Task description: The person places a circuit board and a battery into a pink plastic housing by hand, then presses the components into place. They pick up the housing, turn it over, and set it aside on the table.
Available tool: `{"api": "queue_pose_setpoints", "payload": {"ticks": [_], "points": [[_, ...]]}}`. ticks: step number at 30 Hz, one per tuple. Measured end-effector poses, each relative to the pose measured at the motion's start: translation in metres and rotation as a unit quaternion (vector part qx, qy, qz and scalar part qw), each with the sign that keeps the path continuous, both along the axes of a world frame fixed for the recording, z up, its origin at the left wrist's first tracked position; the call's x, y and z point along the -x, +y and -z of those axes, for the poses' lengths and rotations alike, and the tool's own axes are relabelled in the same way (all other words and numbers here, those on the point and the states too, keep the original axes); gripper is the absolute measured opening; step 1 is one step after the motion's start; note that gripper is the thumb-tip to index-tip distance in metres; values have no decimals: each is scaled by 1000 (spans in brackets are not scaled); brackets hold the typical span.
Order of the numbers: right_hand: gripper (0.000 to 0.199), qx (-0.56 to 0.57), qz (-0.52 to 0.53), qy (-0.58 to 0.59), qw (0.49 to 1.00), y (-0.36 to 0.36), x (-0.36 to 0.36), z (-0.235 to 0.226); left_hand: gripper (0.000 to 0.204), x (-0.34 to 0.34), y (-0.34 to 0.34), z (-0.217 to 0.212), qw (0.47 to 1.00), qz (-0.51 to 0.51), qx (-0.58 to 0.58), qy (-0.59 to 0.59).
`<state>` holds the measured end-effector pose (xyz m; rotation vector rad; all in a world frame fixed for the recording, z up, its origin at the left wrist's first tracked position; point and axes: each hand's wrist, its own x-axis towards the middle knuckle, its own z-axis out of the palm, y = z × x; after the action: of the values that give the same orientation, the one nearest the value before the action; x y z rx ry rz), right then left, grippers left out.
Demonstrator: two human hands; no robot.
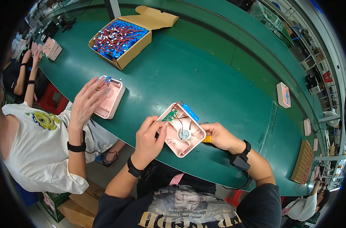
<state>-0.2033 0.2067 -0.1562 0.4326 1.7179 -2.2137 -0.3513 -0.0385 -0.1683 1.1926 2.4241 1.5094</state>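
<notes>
Over the green table's near edge I hold a pale pink plastic housing (pixel 181 147), tilted with its hollow side up. In it are a green circuit board (pixel 169 116), a round speaker (pixel 184 134) and thin red and black wires. A blue battery (pixel 190 112) lies along its upper right rim. My left hand (pixel 148 137) is closed on the housing's left side, thumb over the rim. At the right side my right hand (pixel 220 136) grips the edge, its fingertips partly hidden underneath. Something small and yellow (pixel 207 139) shows at those fingers; I cannot tell what.
To the left, a co-worker's hand (pixel 85 100) is over another pink housing (pixel 114 99). A cardboard box (pixel 133 50) of blue batteries with wires stands at the back left. Further pink housings (pixel 283 95) and a brown compartment tray (pixel 302 162) are on the right of the table (pixel 226 91).
</notes>
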Motion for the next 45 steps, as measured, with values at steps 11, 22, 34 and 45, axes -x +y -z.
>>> {"api": "queue_pose_setpoints", "payload": {"ticks": [11,22,34,45], "points": [[18,-136,47,41,989,-11,3,13,11,1,-1,6,999,-5,-43,-26],[16,-385,0,186,904,-10,10,-8,9,-3,3,4,997,-32,-46,-48],[16,-273,-168,98,942,9,31,-28,9,3,3,9,995,-48,-54,-68],[20,-435,-212,169,858,16,22,-36,8,4,5,14,997,-49,-45,-38]]}}
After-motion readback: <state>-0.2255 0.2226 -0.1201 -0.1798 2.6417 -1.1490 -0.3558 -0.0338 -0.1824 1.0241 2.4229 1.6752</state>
